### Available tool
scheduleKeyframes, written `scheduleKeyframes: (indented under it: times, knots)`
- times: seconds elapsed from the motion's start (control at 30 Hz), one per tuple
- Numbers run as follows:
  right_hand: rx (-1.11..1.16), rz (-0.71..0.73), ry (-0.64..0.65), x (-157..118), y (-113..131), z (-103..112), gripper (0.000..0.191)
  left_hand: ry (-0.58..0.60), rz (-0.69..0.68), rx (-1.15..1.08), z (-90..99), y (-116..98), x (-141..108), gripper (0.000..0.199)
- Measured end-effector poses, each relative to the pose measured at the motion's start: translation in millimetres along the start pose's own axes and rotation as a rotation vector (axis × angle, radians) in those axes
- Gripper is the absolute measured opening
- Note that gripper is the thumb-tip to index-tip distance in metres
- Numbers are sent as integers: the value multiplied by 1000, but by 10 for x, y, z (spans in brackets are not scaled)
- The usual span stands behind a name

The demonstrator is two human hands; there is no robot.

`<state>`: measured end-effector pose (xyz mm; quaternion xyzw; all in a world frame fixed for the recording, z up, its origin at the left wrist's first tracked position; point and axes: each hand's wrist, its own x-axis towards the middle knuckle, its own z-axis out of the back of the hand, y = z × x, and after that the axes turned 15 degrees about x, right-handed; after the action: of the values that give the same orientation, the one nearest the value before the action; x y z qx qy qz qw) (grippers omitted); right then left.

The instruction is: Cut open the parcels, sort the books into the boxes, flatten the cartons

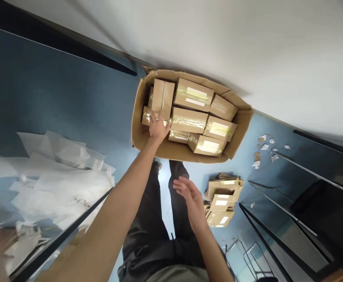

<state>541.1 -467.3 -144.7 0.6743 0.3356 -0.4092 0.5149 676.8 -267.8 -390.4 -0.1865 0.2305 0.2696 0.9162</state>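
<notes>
A large open cardboard carton [238,135] stands on the floor in front of my feet, with several small taped cardboard boxes packed inside. My left hand [158,128] reaches into its left part. Its fingers are spread and touch the near end of an upright-lying small cardboard box [163,96]; a second taped box [146,116] lies partly beneath that end. My right hand [192,201] hovers in front of my legs, fingers loosely stretched out, holding nothing. Beside the left hand are more boxes, among them a middle box [189,120] with shiny tape and a labelled box [194,93] behind it.
White paper sheets [62,172] lie heaped on the floor at left. Flattened cardboard boxes [222,201] are stacked at right of my legs. Paper scraps [264,147] dot the floor farther right. Dark metal legs [265,239] stand at lower right, and a white surface [218,43] extends beyond the carton.
</notes>
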Motion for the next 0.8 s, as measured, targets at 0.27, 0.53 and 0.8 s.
scheduleKeyframes:
  times: [0.27, 0.53, 0.8]
  knots:
    - [-6, -45, -101, 266, -475, 411, 51, -45, 304, 45, -549, -135, 749, 88]
    - [-147, -23, 12, -56, -239, 334, 52, -108, 361, -83, 30, 127, -598, 85]
    - [-527, 163, 287, -800, 393, -259, 55, -158, 289, -419, 1419, 337, -3232, 71]
